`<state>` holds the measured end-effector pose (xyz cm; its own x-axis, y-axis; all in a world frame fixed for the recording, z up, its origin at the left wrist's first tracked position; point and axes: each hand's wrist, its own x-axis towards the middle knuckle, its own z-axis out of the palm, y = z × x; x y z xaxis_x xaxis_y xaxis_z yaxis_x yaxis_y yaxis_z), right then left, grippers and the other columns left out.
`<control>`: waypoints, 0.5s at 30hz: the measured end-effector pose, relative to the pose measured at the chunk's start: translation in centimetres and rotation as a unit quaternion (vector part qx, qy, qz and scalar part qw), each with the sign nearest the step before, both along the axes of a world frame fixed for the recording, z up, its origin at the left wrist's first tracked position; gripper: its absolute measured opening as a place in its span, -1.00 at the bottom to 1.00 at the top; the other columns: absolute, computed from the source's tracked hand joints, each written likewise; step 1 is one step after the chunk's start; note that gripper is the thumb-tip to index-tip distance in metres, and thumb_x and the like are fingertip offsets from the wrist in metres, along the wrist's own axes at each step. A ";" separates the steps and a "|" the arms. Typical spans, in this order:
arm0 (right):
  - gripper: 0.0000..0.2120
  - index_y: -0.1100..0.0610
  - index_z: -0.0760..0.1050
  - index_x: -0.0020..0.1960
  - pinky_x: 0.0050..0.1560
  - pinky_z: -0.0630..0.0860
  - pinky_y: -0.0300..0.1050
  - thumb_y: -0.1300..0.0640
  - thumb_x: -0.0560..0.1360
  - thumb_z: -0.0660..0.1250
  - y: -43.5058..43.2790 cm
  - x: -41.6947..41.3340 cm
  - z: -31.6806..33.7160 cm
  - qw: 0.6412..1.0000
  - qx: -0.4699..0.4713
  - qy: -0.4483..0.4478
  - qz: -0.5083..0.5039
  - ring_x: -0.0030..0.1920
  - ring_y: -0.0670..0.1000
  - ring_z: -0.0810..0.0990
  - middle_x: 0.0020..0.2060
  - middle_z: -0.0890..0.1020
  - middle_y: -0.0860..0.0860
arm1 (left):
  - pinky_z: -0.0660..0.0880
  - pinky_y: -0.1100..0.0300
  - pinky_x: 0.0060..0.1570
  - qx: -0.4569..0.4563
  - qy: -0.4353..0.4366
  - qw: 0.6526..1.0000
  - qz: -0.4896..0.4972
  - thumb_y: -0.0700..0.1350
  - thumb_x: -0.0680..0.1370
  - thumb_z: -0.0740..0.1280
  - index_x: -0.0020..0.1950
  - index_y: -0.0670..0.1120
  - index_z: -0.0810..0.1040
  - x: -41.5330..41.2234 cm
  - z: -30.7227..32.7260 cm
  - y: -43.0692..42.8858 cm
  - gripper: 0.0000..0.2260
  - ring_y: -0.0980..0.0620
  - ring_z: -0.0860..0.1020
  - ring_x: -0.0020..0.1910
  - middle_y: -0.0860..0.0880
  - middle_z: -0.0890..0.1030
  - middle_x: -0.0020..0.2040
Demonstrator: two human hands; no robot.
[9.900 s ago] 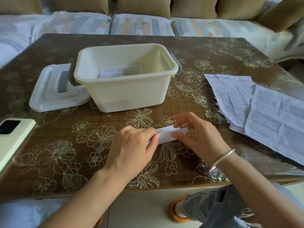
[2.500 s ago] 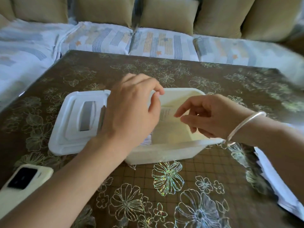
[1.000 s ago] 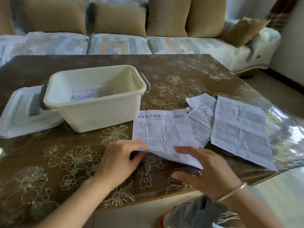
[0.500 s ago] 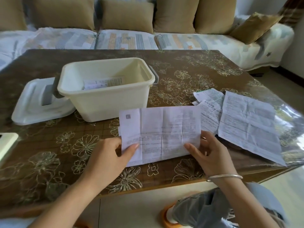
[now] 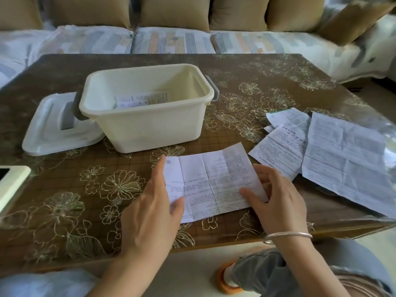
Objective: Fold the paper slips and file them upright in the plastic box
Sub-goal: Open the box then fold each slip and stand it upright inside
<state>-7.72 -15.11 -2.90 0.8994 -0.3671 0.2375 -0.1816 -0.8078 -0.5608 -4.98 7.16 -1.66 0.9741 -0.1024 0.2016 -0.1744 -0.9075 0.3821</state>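
Observation:
A creased printed paper slip lies unfolded on the table in front of me. My left hand grips its left edge, thumb on top and index finger stretched along the side. At the slip's right edge, my right hand, which wears a silver bangle, pinches it with the thumb on top. Behind it the cream plastic box stands uncovered, with several folded slips leaning against its far wall.
The box's white lid lies left of the box. A pale phone sits at the left table edge. Loose unfolded sheets and a smaller leaflet lie at the right. A sofa with cushions runs behind the table.
Since half a second ago the slip has come down from being held up to lying on the table. Before that, both hands were at the box, then took this sheet from the right pile.

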 end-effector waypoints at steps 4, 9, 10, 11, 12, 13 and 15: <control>-0.45 -0.04 0.43 0.30 -0.11 0.49 -0.08 -0.13 0.37 0.47 -0.1 0.0 -0.4 1.000 -0.013 -0.012 -0.008 0.10 -0.01 0.52 0.14 0.51 -0.08 | 0.55 -0.05 0.08 0.037 -0.099 0.994 -0.031 -0.06 0.40 0.46 0.49 -0.15 0.32 -0.1 -0.6 -0.2 -0.30 -0.18 0.55 0.19 -0.20 0.33 0.45; -0.48 0.00 0.47 0.28 -0.12 0.47 -0.07 -0.08 0.36 0.50 -0.2 -0.1 -0.8 0.998 -0.055 -0.022 0.004 0.18 0.07 0.47 0.21 0.48 -0.01 | 0.20 -0.06 0.47 0.090 -0.103 0.969 -0.205 -0.38 0.36 0.45 0.36 -0.04 0.53 1.4 -1.3 0.0 -0.40 -0.08 0.37 0.45 -0.08 0.43 0.45; -0.49 0.01 0.49 0.26 -0.11 0.46 -0.07 -0.06 0.36 0.50 -0.1 -0.1 -0.6 0.996 -0.077 -0.035 0.014 0.18 0.07 0.46 0.20 0.49 0.00 | 0.24 -0.05 0.44 0.093 -0.085 0.966 -0.226 -0.40 0.34 0.45 0.33 -0.02 0.55 1.6 -1.3 0.0 -0.41 -0.05 0.43 0.40 -0.05 0.48 0.40; -0.52 0.01 0.51 0.24 -0.09 0.47 -0.05 -0.07 0.37 0.49 -0.1 -0.1 -0.4 0.993 -0.099 -0.053 0.037 0.18 0.07 0.45 0.19 0.52 -0.01 | 0.27 -0.04 0.41 0.092 -0.068 0.964 -0.241 -0.40 0.35 0.44 0.32 -0.01 0.56 1.7 -1.2 0.2 -0.42 -0.03 0.46 0.37 -0.03 0.51 0.38; -0.55 0.01 0.53 0.22 -0.04 0.49 -0.03 -0.12 0.39 0.45 0.0 0.0 -0.1 0.988 -0.115 -0.071 0.076 0.18 0.05 0.46 0.18 0.55 -0.04 | 0.31 -0.04 0.38 0.091 -0.059 0.962 -0.252 -0.39 0.35 0.44 0.32 -0.02 0.56 1.9 -1.1 0.3 -0.43 -0.01 0.47 0.36 -0.01 0.52 0.36; -0.56 -0.01 0.54 0.20 0.05 0.50 -0.02 -0.20 0.41 0.39 0.0 0.1 0.1 0.981 -0.123 -0.078 0.128 0.21 0.03 0.47 0.19 0.56 -0.06 | 0.34 -0.03 0.37 0.092 -0.053 0.960 -0.260 -0.37 0.36 0.45 0.33 -0.03 0.55 2.0 -1.0 0.5 -0.43 0.00 0.48 0.36 -0.01 0.53 0.36; -0.49 -0.07 0.54 0.21 0.25 0.41 0.00 -0.34 0.41 0.26 -0.3 0.4 0.2 0.959 -0.143 -0.053 0.238 0.34 -0.03 0.43 0.29 0.53 -0.13 | 0.35 0.00 0.35 0.099 -0.054 0.955 -0.273 -0.34 0.36 0.48 0.34 -0.04 0.55 2.2 -0.9 0.8 -0.44 0.01 0.48 0.35 0.00 0.53 0.36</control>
